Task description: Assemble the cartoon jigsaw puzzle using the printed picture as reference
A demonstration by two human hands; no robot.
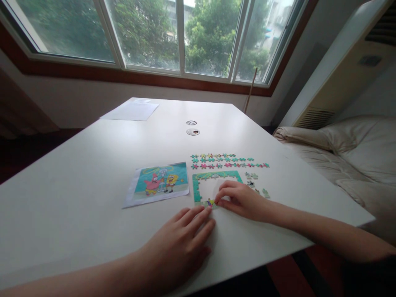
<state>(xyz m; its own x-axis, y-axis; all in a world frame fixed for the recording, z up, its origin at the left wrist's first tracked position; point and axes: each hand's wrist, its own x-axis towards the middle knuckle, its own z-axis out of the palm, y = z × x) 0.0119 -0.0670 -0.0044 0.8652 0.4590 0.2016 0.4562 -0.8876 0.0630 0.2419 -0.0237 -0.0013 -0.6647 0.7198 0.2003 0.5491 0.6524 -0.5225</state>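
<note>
A partly joined jigsaw puzzle [196, 189] lies on the white table, its teal border framing a bare middle. My right hand [239, 198] reaches over its right side, thumb and fingertips pinched on a small puzzle piece [215, 202] at the lower border, mostly hidden by the fingers. Palm down, my left hand [182, 239] rests in front of the puzzle with fingers stretched out, its fingertips touching the lower edge near a colourful piece [210, 202]. To the left lies a printed cartoon picture [162, 181] on white paper.
Several loose puzzle pieces [229, 165] form rows behind the puzzle, and a few more loose pieces [265, 192] lie to its right. White paper [130, 111] sits at the table's far left. Two round inserts [193, 132] are at the back. A couch [355, 152] stands on the right.
</note>
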